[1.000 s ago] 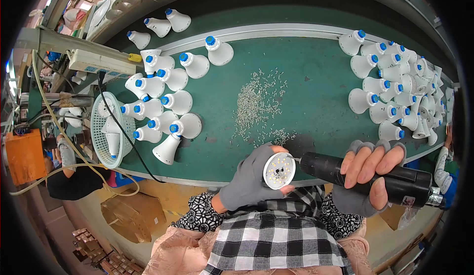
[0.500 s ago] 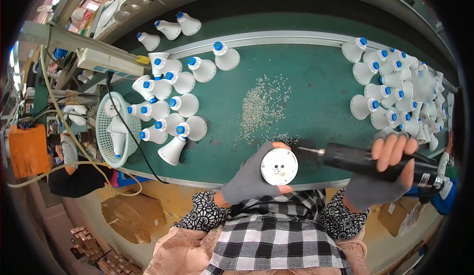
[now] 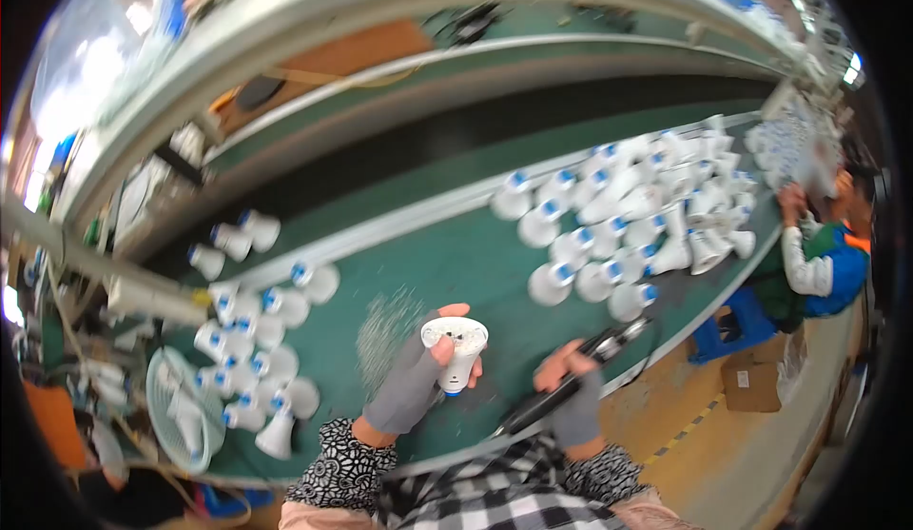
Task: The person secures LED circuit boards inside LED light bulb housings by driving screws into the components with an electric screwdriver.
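Note:
My left hand (image 3: 418,378), in a grey fingerless glove, is closed round a white lamp housing (image 3: 461,359). The wide end of the housing faces up and shows a round white plate; its blue end points down. In my right hand (image 3: 573,397), also gloved, is a black electric screwdriver (image 3: 556,402), held low over the table's front edge with its tip towards the lower left. The tip is apart from the housing. Small screws (image 3: 390,335), blurred, lie on the green table (image 3: 485,264) to the left of my left hand.
White housings with blue ends stand at the left (image 3: 271,363) and in a larger group at the right (image 3: 618,216). A pale green basket (image 3: 162,406) holds more at the far left. A co-worker (image 3: 823,259) sits at the right, near a blue stool (image 3: 732,325).
The view has swung to the right and up, showing the co-worker. The housing has tipped from plate-on to side-on. The screwdriver's tip now points down-left, away from the housing.

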A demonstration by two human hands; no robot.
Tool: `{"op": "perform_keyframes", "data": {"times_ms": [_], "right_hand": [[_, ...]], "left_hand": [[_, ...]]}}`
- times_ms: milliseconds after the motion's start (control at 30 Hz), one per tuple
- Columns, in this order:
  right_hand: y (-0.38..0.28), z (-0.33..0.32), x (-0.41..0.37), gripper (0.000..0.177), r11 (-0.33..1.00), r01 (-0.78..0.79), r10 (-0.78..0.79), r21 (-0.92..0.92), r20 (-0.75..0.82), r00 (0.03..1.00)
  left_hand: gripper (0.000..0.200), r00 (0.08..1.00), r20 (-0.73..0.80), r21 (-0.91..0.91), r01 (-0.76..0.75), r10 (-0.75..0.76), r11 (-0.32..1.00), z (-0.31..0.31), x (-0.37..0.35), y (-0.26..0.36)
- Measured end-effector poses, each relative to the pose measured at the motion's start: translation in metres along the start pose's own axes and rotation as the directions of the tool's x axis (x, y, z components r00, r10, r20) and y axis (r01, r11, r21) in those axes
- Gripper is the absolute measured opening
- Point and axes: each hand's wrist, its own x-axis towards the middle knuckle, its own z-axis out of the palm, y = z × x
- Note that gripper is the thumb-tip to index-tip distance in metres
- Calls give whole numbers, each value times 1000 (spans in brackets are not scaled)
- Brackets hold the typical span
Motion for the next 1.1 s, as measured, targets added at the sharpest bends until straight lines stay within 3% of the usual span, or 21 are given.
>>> {"op": "perform_keyframes", "data": {"times_ms": [233, 333, 433, 533, 633, 667, 700, 733, 767, 833, 867, 900, 967, 1033, 1100], "right_hand": [[21, -42, -20, 10, 981, -168, 170, 93, -20, 985], [18, -51, -24, 13, 972, -215, 214, 98, 22, 977], [20, -51, -20, 12, 974, -199, 197, 107, 28, 980], [20, -57, -20, 13, 977, -197, 192, 78, 70, 979], [17, -54, -21, 13, 979, -190, 179, 75, 126, 976], [18, -55, -23, 14, 976, -200, 186, 85, 147, 971], [19, -59, -23, 14, 988, -156, 153, 10, 153, 976], [19, -65, -22, 14, 990, -126, 136, -70, 181, 974], [23, -68, -19, 14, 984, -100, 131, -146, 225, 966], [16, -56, -21, 13, 958, -257, 227, 126, 215, 950], [19, -57, -20, 14, 957, -251, 217, 144, 218, 952], [22, -60, -20, 15, 959, -229, 192, 165, 210, 959], [20, -56, -19, 17, 973, -196, 169, 121, 202, 965], [22, -57, -18, 17, 971, -197, 168, 137, 196, 966], [24, -62, -17, 17, 975, -178, 148, 133, 208, 967]], "left_hand": [[67, 957, 286, 467, -95, -49, 879, 102, 150, 22], [66, 958, 274, 670, -124, -89, 732, 132, 222, 1], [65, 977, 156, 649, 9, -145, 761, 159, 270, -14], [61, 995, -80, 652, 11, 53, 758, 144, 365, -72], [48, 985, -155, 766, 71, 77, 638, 158, 343, -61], [43, 956, 238, 955, -263, 173, 139, 140, 361, -72], [38, 821, 570, 762, -514, 32, -394, 119, 382, -82], [67, 893, 443, 776, -429, -84, -463, 140, 361, -66], [68, 880, 466, 763, -453, -94, -461, 142, 353, -64], [58, 954, 287, 946, -296, 81, 132, 142, 310, -43], [54, 968, 191, 872, -245, 166, 425, 142, 289, -33], [51, 976, 166, 840, -214, 140, 499, 147, 237, 7], [48, 828, 415, 858, -494, 378, 139, 88, 233, 28], [45, 862, 360, 919, -394, 356, 27, 29, 192, 83], [48, 914, 176, 978, -121, 365, -168, -44, 163, 134]]}}
